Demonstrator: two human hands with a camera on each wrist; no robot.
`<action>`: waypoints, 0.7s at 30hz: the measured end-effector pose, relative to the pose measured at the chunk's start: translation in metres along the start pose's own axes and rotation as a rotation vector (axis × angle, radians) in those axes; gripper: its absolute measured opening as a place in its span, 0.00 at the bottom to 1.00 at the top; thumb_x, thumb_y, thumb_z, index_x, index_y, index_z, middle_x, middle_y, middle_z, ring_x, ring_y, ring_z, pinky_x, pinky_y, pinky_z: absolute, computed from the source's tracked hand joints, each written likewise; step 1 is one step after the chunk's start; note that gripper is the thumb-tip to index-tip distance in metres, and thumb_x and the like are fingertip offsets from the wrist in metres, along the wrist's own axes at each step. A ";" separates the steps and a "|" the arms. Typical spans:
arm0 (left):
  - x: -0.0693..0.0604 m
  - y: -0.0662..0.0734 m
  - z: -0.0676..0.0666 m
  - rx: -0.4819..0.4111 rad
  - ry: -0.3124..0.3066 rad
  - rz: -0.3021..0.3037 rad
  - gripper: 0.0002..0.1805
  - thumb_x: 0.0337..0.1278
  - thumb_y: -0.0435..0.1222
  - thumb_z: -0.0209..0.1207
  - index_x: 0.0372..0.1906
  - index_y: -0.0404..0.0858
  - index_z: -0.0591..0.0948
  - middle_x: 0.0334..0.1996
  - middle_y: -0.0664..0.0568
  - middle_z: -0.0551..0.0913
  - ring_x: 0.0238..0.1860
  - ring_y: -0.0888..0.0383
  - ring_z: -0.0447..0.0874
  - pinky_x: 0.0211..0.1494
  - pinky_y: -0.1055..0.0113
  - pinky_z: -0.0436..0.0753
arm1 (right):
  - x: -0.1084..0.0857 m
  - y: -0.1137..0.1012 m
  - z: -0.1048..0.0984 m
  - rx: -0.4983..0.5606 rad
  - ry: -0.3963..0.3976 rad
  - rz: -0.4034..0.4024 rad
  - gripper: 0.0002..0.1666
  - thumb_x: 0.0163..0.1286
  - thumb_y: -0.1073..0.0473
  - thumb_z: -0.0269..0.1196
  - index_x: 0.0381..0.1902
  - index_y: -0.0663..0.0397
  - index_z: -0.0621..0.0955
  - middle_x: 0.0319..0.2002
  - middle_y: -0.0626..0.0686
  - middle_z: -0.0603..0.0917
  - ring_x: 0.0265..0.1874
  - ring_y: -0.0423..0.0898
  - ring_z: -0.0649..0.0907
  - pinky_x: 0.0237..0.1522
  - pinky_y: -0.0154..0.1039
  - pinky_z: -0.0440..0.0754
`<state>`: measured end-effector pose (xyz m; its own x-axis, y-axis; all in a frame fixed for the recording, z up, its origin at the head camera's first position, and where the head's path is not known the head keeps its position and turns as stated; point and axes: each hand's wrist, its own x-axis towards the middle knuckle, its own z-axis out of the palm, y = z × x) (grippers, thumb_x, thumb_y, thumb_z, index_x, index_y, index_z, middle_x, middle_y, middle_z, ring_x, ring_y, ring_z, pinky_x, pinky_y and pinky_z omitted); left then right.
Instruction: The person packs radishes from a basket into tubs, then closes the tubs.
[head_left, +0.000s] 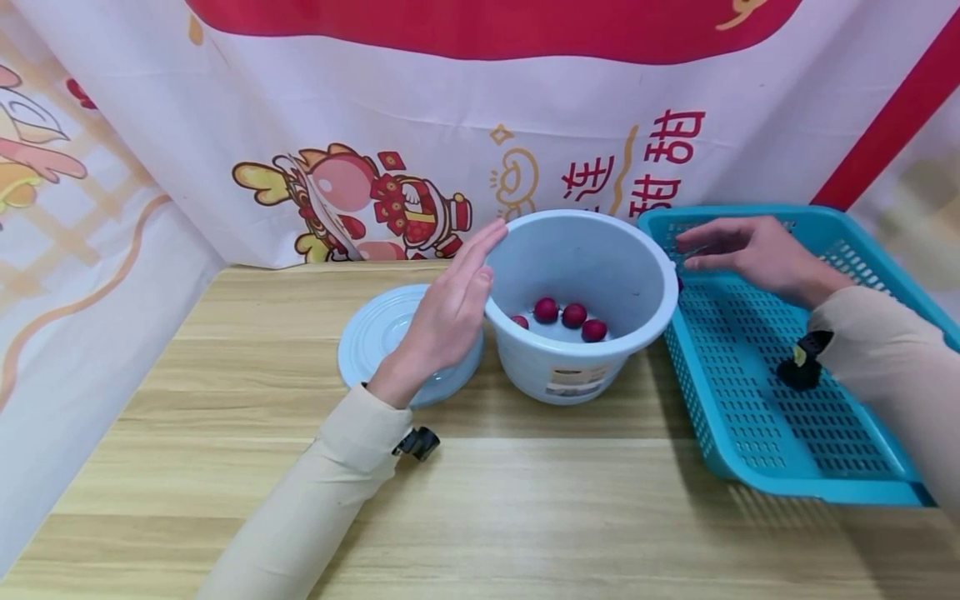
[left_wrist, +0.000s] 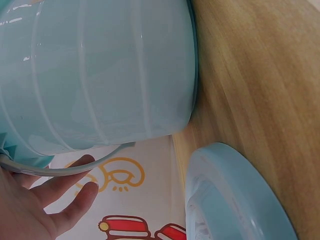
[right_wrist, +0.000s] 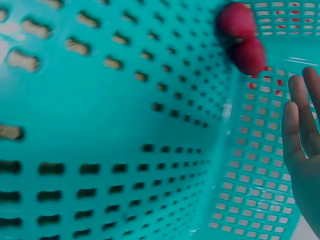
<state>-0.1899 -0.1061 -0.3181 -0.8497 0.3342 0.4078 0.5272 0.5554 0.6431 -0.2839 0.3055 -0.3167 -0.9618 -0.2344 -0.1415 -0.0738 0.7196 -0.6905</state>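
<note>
A light blue bucket [head_left: 525, 358] stands upright with several dark red, plum-like round fruits [head_left: 574, 315] on its bottom. My left hand [head_left: 448, 315] rests against the bucket's left rim with fingers extended. In the left wrist view the bucket's thin handle [left_wrist: 55, 172] crosses in front of those fingers. My right hand [head_left: 765, 254] hovers inside the turquoise basket [head_left: 712, 433], fingers slightly bent and holding nothing. Two more red fruits [right_wrist: 249, 55] lie in a basket corner in the right wrist view, apart from the fingertips. In the head view the bucket mostly hides them.
A round blue lid [head_left: 367, 333] lies on the wooden table [head_left: 525, 517], left of the bucket and partly behind my left hand. The basket stands close against the bucket's right side. A printed cloth [head_left: 450, 108] hangs behind the table.
</note>
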 end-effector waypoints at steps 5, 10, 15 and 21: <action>0.000 0.000 0.000 -0.002 0.000 0.003 0.31 0.83 0.42 0.35 0.85 0.44 0.60 0.86 0.54 0.56 0.86 0.56 0.56 0.86 0.49 0.65 | 0.006 0.009 0.006 -0.005 -0.052 0.001 0.37 0.76 0.49 0.67 0.79 0.49 0.72 0.76 0.65 0.73 0.71 0.67 0.73 0.69 0.73 0.75; 0.000 -0.001 0.000 0.000 0.001 0.006 0.31 0.83 0.42 0.35 0.85 0.44 0.60 0.86 0.54 0.57 0.86 0.56 0.56 0.86 0.50 0.64 | 0.007 0.014 0.010 -0.041 -0.070 0.021 0.35 0.77 0.52 0.67 0.77 0.51 0.73 0.74 0.67 0.74 0.70 0.68 0.74 0.68 0.74 0.75; 0.000 0.000 -0.001 -0.001 0.002 0.006 0.31 0.83 0.41 0.35 0.85 0.44 0.60 0.86 0.55 0.57 0.86 0.57 0.56 0.86 0.51 0.64 | 0.011 0.018 0.014 -0.060 -0.082 0.040 0.35 0.76 0.51 0.67 0.77 0.51 0.74 0.74 0.67 0.74 0.69 0.69 0.73 0.68 0.74 0.73; -0.001 0.000 0.000 0.000 0.001 0.005 0.31 0.83 0.41 0.35 0.85 0.43 0.60 0.86 0.54 0.57 0.86 0.57 0.56 0.86 0.50 0.65 | 0.013 0.021 0.017 -0.093 -0.108 0.033 0.35 0.77 0.50 0.66 0.77 0.53 0.73 0.73 0.68 0.74 0.70 0.69 0.71 0.68 0.75 0.72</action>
<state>-0.1895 -0.1067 -0.3181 -0.8472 0.3362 0.4113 0.5311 0.5542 0.6410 -0.2938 0.3063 -0.3447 -0.9307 -0.2749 -0.2414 -0.0720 0.7844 -0.6160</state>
